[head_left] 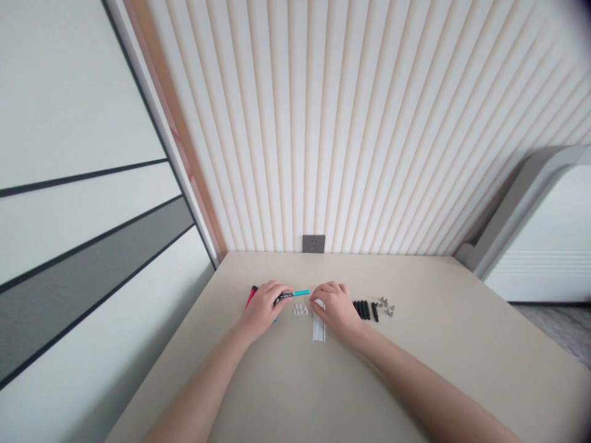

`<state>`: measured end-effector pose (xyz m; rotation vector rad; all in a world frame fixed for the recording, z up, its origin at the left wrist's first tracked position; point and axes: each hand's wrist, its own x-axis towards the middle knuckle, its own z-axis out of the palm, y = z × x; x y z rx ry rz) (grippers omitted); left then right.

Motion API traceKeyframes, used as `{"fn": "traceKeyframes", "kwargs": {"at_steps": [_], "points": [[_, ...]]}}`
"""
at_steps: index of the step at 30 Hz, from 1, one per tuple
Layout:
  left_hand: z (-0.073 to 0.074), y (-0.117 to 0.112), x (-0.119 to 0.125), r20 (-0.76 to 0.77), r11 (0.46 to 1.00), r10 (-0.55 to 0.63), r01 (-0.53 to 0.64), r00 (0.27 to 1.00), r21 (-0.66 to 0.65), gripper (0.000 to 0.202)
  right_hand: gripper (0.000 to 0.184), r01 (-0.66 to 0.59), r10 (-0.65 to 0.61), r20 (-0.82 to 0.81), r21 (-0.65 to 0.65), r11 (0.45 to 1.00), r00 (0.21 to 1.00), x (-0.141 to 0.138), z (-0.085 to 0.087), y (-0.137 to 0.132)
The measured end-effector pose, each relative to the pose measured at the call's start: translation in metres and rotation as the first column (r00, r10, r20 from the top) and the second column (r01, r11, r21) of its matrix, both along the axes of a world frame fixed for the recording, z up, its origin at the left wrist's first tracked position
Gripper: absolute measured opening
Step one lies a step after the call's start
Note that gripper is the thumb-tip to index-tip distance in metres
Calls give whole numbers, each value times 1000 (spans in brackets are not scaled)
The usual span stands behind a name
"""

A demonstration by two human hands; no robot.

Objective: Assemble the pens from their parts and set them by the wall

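the left forearm (pixel 203 387) and the right forearm (pixel 415 384) come in from the bottom edge, cut off by the frame, and reach over a beige table (pixel 438 357). the left hand (pixel 264 309) is closed around a slim pen (pixel 295 294) with a black barrel and a teal end, which juts out to the right past the fingers. behind that hand a red object (pixel 252 296) is mostly hidden, and a small teal tip (pixel 276 320) shows beneath it; what either belongs to is hard to make out. the right hand (pixel 335 309) is curled downward, grip partly closed, its fingertips (pixel 314 298) at the top of a row of white sticks (pixel 318 327). whether it has hold of them or only touches them cannot be told. between the 2 hands lies a small cluster of white pieces (pixel 300 309), too small to identify. just beyond the right hand sit 4 or so black sticks (pixel 362 309), partly tucked behind it, then 1 separate black piece (pixel 375 312) and a few small grey metal parts (pixel 386 306). at the table's far edge, a grey wall socket (pixel 314 243) is set in a slatted cream wall (pixel 369 135). a white cabinet (pixel 535 240) stands to the right, and striped wall panels (pixel 83 246) fill the left.
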<state>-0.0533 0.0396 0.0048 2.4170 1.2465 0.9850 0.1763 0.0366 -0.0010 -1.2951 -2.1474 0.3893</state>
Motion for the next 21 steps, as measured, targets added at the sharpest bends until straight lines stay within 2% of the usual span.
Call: {"fn": "traceKeyframes", "kwargs": {"at_steps": [2,5,7,9,12,16,18,21], "points": [[1,-2,4,64,1000,8,-6,998,-27,11,14,27,-57,-238,-125,992,970,10,0,-5],[2,-11,15,154,997,1,11,988,-75,8,26,-50,-189,-587,-366,929,787,30,-4,-18],[3,-18,26,187,993,-20,41,982,-109,8,30,-125,-233,-701,-419,899,674,40,-6,-28],[3,-25,36,211,986,-49,81,976,-145,8,32,-153,-252,-747,-427,891,615,45,-6,-37],[4,-32,46,239,977,-67,112,969,-179,9,33,-136,-228,-761,-383,914,608,44,-4,-42],[4,-33,47,265,974,-55,110,963,-196,9,33,-75,-160,-727,-279,957,668,41,-4,-41],[4,-31,45,271,975,-39,97,962,-202,9,34,-68,-172,-724,-289,955,668,42,-5,-40],[3,-29,43,281,975,-20,82,959,-209,10,38,-104,-224,-751,-362,927,621,43,-7,-39]]}}
